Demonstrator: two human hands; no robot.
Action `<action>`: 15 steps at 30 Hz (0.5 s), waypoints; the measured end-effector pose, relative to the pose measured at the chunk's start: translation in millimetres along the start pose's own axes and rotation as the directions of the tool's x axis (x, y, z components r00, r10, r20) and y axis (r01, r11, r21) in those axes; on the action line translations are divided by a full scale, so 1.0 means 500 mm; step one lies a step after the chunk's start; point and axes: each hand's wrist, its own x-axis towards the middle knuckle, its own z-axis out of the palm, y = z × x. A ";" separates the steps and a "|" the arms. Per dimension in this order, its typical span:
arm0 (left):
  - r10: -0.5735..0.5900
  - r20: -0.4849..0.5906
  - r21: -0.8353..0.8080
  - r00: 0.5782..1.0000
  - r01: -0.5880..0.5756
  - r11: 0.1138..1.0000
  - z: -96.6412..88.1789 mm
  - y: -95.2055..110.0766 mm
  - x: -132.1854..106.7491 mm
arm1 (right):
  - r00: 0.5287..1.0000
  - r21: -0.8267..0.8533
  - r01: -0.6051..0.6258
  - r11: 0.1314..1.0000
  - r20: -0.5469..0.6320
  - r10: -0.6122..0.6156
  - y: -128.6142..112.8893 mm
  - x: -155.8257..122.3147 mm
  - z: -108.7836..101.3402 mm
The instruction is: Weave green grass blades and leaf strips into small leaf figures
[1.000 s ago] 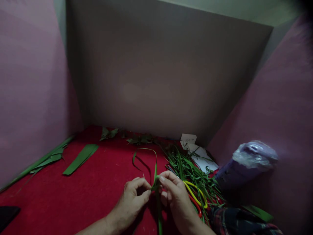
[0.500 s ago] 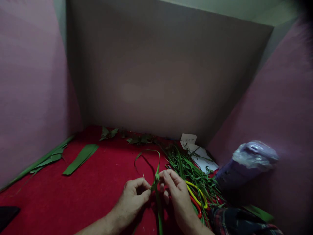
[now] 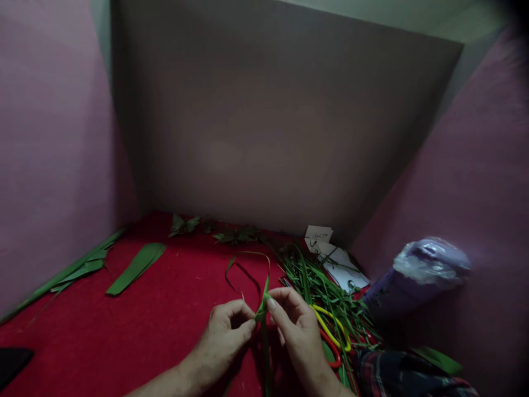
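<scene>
A folded green leaf strip [image 3: 261,315] is held between both hands above the red floor covering. My left hand [image 3: 229,331] pinches its lower left side with thumb and forefinger. On the other side my right hand [image 3: 295,325] presses the strip's knotted part between thumb and forefinger. One thin end curls up and over to the left in a loop, while a longer end hangs down between the wrists. The exact folds under the fingertips are hidden.
To the right lie a heap of green leaf shreds [image 3: 318,286], scissors with yellow and red handles [image 3: 333,331], white papers [image 3: 341,267] and a purple plastic-wrapped object [image 3: 413,275]. Wide leaf pieces [image 3: 136,268] lie left; folded leaf shapes [image 3: 237,235] rest along the back wall.
My right thumb has moved up onto the knotted part of the leaf strip, and my right fingers have closed in. My left hand keeps its place.
</scene>
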 end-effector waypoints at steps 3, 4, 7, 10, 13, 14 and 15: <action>0.024 0.002 -0.001 1.000 -0.024 1.000 -0.002 -0.003 -0.001 | 0.999 0.060 -0.050 0.997 -0.014 0.051 -0.001 0.004 0.000; 0.029 0.007 -0.001 1.000 -0.029 1.000 -0.003 -0.004 -0.001 | 0.998 0.071 -0.053 0.996 -0.022 0.055 0.000 0.005 0.000; 0.039 0.022 -0.011 0.999 -0.038 0.999 -0.004 -0.004 -0.001 | 0.999 0.045 -0.019 0.999 -0.043 0.021 0.002 0.006 -0.001; 0.050 0.027 -0.012 0.998 -0.049 0.999 -0.004 -0.004 0.002 | 0.999 -0.067 0.025 0.997 -0.041 -0.028 0.005 0.003 -0.002; 0.048 0.003 0.017 0.999 -0.048 0.999 -0.003 -0.002 0.003 | 0.997 -0.182 0.064 0.981 -0.038 -0.072 0.009 -0.001 -0.003; 0.042 0.002 0.018 0.999 -0.042 0.999 -0.003 -0.001 0.002 | 0.996 -0.197 0.073 0.978 -0.041 -0.083 0.010 -0.002 -0.003; 0.036 0.008 0.010 0.999 -0.036 0.999 -0.003 0.000 0.002 | 0.995 -0.196 0.080 0.977 -0.045 -0.090 0.011 -0.003 -0.003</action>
